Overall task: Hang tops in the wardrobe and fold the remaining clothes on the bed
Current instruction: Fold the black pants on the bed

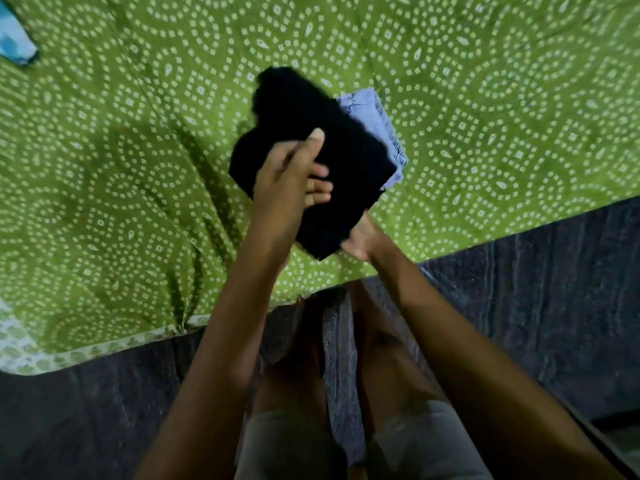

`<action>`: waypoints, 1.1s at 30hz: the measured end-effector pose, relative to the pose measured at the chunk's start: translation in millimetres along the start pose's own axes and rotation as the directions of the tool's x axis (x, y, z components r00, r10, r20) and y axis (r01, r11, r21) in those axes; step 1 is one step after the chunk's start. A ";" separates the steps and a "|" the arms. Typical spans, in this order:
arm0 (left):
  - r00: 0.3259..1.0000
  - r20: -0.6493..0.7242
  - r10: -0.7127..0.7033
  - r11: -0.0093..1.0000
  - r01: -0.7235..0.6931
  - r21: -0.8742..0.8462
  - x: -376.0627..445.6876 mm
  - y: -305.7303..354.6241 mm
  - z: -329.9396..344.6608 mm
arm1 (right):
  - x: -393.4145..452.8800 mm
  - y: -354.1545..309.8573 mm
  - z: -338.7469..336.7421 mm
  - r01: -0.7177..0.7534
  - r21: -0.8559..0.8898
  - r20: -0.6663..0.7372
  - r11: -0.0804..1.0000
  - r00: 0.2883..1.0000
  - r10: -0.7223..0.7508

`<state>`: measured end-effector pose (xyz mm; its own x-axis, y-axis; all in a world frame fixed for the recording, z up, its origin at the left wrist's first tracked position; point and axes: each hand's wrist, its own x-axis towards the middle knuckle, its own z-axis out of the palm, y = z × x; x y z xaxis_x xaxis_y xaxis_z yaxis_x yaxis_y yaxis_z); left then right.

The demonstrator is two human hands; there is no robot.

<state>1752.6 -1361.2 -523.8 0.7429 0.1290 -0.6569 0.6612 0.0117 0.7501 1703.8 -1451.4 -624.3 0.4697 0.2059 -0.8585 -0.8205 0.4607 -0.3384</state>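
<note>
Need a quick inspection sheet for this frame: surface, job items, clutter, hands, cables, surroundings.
Surface: green bedsheet with a white dotted print, creased on the left side.
Job's things: folded black garment held over the bed; blue-grey patterned cloth lies folded under its far edge.
Clutter: blue cloth at the top left corner, mostly cut off by the frame.
Grippers: left hand grips the black garment from above, thumb on top; right hand holds its near corner from below, fingers hidden.
Cables: nothing seen.
Surroundings: dark bed side below the sheet; the person's legs and pale shorts.
</note>
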 end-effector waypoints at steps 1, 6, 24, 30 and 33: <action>0.993 0.043 0.107 0.978 -0.113 0.175 10.2 -4.6 3.8 | 3.4 -6.5 -11.2 0.030 0.110 -0.064 0.993 0.998 -0.023; 0.886 0.381 0.263 0.275 -0.448 0.851 54.2 -78.4 -3.6 | 7.0 -25.9 -56.6 0.166 0.305 -0.122 0.938 0.983 -0.134; 0.917 0.160 0.366 0.531 -0.347 0.773 72.6 -79.0 -15.7 | -11.9 15.5 -8.0 0.228 0.284 -0.319 0.931 0.938 -0.132; 0.893 0.108 0.436 0.701 -0.413 0.582 93.4 -57.4 -9.8 | -15.4 -22.9 4.8 0.341 0.157 -0.492 0.927 0.841 -0.226; 0.812 0.035 0.582 0.712 -0.530 0.461 79.7 -55.3 -17.1 | -31.5 -20.2 12.0 0.330 0.110 -0.504 0.937 0.832 -0.234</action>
<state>1773.5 -1334.6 -616.3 0.9921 0.0765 -0.0998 0.1250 -0.5172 0.8467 1709.5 -1456.9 -585.8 0.4182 -0.3714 -0.8289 -0.5781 0.5951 -0.5583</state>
